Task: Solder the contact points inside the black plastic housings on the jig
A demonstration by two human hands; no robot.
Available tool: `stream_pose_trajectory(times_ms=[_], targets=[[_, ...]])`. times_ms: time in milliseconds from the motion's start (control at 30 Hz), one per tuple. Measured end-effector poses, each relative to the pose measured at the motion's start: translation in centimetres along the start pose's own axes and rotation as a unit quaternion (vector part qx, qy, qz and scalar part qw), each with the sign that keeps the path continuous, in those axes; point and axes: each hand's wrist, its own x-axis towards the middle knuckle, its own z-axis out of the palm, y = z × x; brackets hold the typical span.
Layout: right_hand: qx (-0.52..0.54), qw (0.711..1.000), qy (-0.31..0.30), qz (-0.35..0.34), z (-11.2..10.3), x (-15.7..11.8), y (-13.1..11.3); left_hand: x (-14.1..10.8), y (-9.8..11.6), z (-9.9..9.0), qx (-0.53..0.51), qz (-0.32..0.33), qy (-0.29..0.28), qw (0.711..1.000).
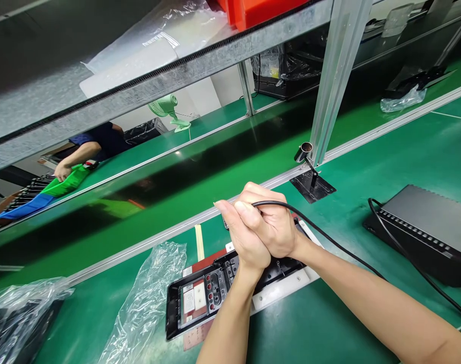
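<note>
**Below the clasped hands: a thin black housing, probably light and stiff**

Directly under the grip in the view lies the black housing [172, 316], running out to the left and right of it, with white strips [279, 296] along its edges. The left hand [248, 237] and right hand [279, 225] are pressed together over its middle. A black cable [309, 221] comes out at the right hand's thumb and fingertips, which are closed on it; what else the clasp may hold is hidden, as are the left hand's fingers, so I cannot tell their hold. Nor can I tell whether the hands touch the housing.

The housing looks like moulded plastic: rigid, smooth, perhaps a little slippery. Its holed section [215, 289], left of the grip, and thin rim seem the parts to spare. The long side walls, either side of the grip, should offer the safest hold. The cable looks soft and bendable, and could drag toward the right.
</note>
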Motion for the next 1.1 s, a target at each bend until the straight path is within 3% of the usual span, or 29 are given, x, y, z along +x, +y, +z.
stream_pose_trajectory(times_ms=[433,1100], targets=[[-0.001,1.000,-0.007,-0.005,0.0,0.1,0.1,0.1,0.7,0.3,-0.005,0.017,-0.013,1.000],[-0.004,1.000,-0.001,0.004,0.0,0.2,0.0,-0.1,-0.2,-0.1,-0.020,0.007,0.007,1.000]])
